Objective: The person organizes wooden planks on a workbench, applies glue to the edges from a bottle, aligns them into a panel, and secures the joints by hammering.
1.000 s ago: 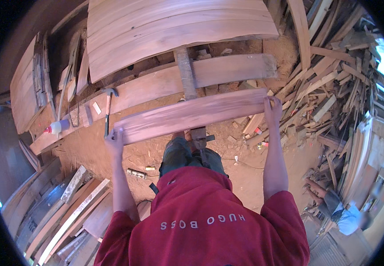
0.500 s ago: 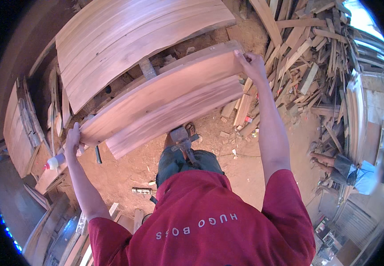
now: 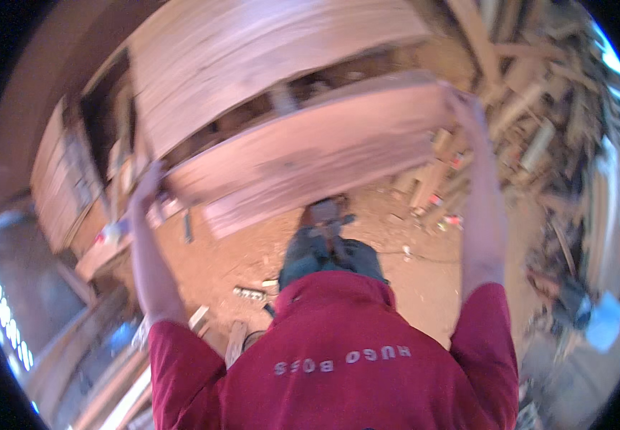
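I hold a long, pale reddish board (image 3: 310, 129) crosswise, my left hand (image 3: 151, 183) closed on its left end and my right hand (image 3: 460, 104) on its right end. A second, darker-streaked board (image 3: 317, 186) shows beneath it, toward my legs. A hammer's dark handle (image 3: 188, 226) pokes out below the left part. A white bottle with a red cap (image 3: 113, 233) lies left of my left forearm. Everything is blurred by motion.
A large panel of joined boards (image 3: 267, 50) lies beyond. A pile of offcuts (image 3: 532, 122) fills the right; more boards (image 3: 123, 390) lean at lower left. A power strip (image 3: 249, 294) is on the floor. A co-worker (image 3: 596, 319) is at far right.
The board in my hands has been raised away from the streaked board, which was held a second ago and now lies below it. The whole view has swung and blurred.
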A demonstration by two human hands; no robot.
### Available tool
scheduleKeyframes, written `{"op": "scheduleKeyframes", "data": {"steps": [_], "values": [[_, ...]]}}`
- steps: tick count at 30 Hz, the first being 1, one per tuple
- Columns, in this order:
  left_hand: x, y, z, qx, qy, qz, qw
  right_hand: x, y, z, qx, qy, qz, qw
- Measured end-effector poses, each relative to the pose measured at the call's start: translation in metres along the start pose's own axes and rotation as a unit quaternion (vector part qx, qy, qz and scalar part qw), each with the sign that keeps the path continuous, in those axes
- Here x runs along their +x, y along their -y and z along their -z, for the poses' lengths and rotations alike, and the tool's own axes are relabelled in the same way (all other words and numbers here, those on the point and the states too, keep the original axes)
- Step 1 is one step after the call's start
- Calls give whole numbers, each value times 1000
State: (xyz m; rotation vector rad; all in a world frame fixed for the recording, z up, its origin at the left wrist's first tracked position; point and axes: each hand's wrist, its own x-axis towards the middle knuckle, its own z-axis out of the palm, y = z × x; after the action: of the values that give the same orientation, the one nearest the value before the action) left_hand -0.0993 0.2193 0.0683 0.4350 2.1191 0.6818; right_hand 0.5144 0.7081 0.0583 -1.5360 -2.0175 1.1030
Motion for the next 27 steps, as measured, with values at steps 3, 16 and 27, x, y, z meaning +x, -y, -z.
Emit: {"op": "scheduleKeyframes", "data": {"steps": [3,16,27], "values": [[-4,-36,-7,42,75,68,994,-24,40,3,-19,4,-90,996],[15,-40,-44,57,21,72,996,9,22,13,-7,-11,-122,992],[42,-11,-36,52,45,97,993,-2,45,4,73,-20,-83,994]]}}
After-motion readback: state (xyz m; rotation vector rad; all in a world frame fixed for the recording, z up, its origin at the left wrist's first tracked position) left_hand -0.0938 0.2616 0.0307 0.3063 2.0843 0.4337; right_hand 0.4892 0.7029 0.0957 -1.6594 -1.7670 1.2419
